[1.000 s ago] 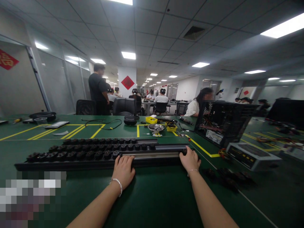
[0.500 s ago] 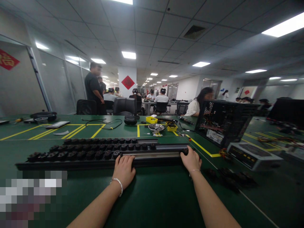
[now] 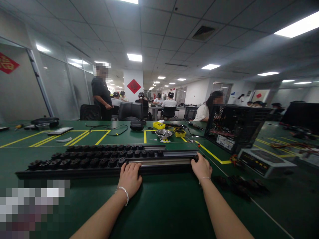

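A long black rack (image 3: 74, 172) with rows of black knobs (image 3: 82, 159) lies across the green table (image 3: 164, 205) in front of me. My left hand (image 3: 129, 179) rests on the rack's front rail near the middle, fingers curled over it. My right hand (image 3: 201, 167) grips the rack's right end, where a silver rail strip (image 3: 164, 162) runs between my two hands.
An open computer case (image 3: 234, 127) stands at the right, with a grey box unit (image 3: 265, 162) beside it and black parts (image 3: 239, 189) near my right arm. Yellow bins (image 3: 159, 125) and a metal bowl (image 3: 163, 133) sit behind. People sit and stand further back.
My hands have barely shifted on the rack. The standing person at the back left has turned and stepped slightly.
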`<state>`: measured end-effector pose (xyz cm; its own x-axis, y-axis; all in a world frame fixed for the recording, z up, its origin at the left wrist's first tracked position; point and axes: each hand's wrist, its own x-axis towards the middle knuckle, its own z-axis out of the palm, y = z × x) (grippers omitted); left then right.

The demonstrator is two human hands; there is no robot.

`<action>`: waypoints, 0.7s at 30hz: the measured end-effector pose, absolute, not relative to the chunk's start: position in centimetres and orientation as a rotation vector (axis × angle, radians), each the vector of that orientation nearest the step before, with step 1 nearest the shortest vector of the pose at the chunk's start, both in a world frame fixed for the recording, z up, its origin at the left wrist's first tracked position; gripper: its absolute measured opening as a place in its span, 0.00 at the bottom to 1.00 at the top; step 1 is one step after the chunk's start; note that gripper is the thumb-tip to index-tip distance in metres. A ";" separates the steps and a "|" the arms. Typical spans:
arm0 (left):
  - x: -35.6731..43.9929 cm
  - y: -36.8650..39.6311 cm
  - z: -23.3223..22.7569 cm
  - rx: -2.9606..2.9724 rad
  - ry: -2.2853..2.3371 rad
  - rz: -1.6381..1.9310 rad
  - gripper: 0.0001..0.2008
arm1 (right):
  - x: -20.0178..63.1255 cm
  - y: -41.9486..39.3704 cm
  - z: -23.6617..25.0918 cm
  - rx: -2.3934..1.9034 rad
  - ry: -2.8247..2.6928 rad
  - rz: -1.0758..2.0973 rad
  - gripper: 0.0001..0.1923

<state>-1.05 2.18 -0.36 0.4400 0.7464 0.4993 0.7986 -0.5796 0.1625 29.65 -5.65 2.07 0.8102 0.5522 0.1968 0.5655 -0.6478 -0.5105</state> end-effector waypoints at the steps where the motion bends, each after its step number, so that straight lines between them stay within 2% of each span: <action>1: -1.0 2.2 -0.3 -2.584 -1.393 -0.816 0.20 | 29.6 -5.7 2.1 -2.428 -0.817 -0.035 0.27; 7: -1.0 2.2 -0.4 -2.591 -1.391 -0.825 0.20 | 29.7 -5.8 2.1 -2.422 -0.813 -0.072 0.24; 21: -1.0 2.2 -0.5 -2.581 -1.397 -0.835 0.20 | 32.4 -5.4 0.6 -2.376 -0.895 -0.140 0.24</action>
<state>-0.97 2.21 -0.50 0.4322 0.7482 0.5034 0.7976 -0.5776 0.1738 32.35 -5.42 0.59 0.7681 0.5698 0.2923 0.6317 -0.5995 -0.4915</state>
